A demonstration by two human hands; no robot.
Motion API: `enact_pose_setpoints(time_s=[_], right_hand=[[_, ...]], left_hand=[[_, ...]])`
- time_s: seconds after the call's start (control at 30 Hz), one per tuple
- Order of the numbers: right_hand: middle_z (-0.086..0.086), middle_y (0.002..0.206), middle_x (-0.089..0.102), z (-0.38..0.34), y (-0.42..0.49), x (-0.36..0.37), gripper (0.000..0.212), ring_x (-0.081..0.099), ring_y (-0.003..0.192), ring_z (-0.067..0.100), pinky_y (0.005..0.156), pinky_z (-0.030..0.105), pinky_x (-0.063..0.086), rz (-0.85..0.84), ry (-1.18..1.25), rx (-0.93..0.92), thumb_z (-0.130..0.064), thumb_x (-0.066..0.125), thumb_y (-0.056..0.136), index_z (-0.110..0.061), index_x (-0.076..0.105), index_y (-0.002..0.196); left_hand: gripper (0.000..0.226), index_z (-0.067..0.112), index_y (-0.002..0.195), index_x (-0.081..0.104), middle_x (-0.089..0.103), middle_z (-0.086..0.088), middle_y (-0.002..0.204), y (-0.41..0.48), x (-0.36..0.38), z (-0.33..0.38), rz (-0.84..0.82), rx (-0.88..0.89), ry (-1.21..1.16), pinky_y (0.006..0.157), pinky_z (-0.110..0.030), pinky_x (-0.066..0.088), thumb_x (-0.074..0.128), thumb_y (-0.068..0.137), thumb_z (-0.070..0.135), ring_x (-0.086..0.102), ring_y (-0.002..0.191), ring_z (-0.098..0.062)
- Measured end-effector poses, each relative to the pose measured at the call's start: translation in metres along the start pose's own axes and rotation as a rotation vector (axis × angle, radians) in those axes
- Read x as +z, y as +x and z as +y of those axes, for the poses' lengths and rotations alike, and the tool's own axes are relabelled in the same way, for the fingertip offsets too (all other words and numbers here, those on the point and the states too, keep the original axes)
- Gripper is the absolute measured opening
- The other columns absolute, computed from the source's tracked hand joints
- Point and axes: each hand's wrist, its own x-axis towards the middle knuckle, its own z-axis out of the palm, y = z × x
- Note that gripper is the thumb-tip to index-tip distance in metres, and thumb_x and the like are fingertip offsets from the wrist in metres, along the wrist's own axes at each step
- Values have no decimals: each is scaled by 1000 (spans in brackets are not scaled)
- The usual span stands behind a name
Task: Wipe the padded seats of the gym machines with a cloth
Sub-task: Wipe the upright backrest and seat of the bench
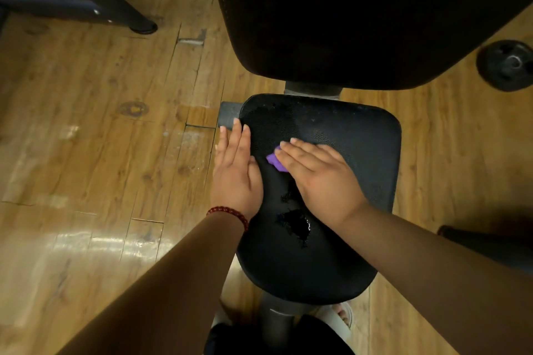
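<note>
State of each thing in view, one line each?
right hand: open, fingers straight, pressing purple cloth onto padded seat.
left hand: open, flat on seat's left edge.
purple cloth: mostly hidden under right hand.
padded seat: glossy dark patches near middle.
back pad: untouched.
weight plate: flat on floor.

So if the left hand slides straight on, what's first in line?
The dark grey tube stub beside the black padded seat, just ahead of the left hand; it may sit lower.

A gym: padded machine seat (346, 153), backrest (346, 8), weight plate (506, 65) on wood-plank floor (86, 124).
</note>
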Motion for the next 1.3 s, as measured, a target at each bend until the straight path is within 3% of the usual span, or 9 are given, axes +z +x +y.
enact_pose_setpoints(time_s=[0.13,0.23,0.47,0.67,0.83,1.0,1.1,1.17,1.3], right_hand=[[4,126,66,-5,8,4,51,63,115,22,98,34,43,9,-9,44,-4,76,73,-13,66,123],[5,123,67,-8,34,7,52,64,112,22,95,37,47,0,-35,75,-7,81,70,-12,67,121],[7,121,68,-14,40,10,49,65,111,25,93,42,48,18,-26,144,-4,77,73,-11,67,121],[4,119,69,-18,25,12,39,66,110,22,92,37,48,70,-52,92,-12,55,81,-13,69,118],[0,150,43,-3,69,8,46,37,140,15,113,35,24,-129,-60,91,-13,44,100,-20,42,145],[10,120,68,1,31,9,38,63,114,30,99,44,39,45,59,-58,-5,58,83,-11,68,119],[7,117,69,7,23,6,39,65,111,26,97,41,39,37,35,-144,-6,56,79,-11,70,116],[8,124,66,7,40,3,39,62,117,26,101,39,40,3,-35,-156,-4,54,85,-11,66,122],[3,137,57,4,78,8,39,51,128,22,108,35,36,-25,-104,28,-13,44,100,-20,54,137]], left_hand=[[59,10,151,24,4,10,156,-1,0,0,-6,50,55,122,-39,7,23,95,26,-7,148,-14],[61,9,151,24,4,8,157,-2,-1,1,-16,83,78,121,-33,1,20,94,29,-8,147,-11],[61,11,152,20,4,6,158,-2,-3,1,-26,77,44,119,-24,-3,25,93,24,-6,145,-4],[60,13,154,14,-1,4,162,-3,-3,0,-30,97,34,121,-30,-1,25,96,25,-14,142,-2],[57,12,154,10,-3,2,162,-2,-6,3,-68,118,116,116,-19,-8,32,102,20,-9,145,-6],[55,14,153,20,9,4,162,8,-15,-5,-74,134,56,118,-20,6,37,101,20,3,147,-7],[58,24,155,9,-5,15,160,11,-12,-9,-145,29,-158,91,11,5,35,103,17,0,139,6],[58,29,154,8,-3,16,160,13,-11,-11,-166,-26,-285,73,16,6,33,104,15,4,134,11],[59,33,154,7,2,17,160,15,-7,-17,-152,-18,-353,99,-3,2,34,104,17,4,143,5]])
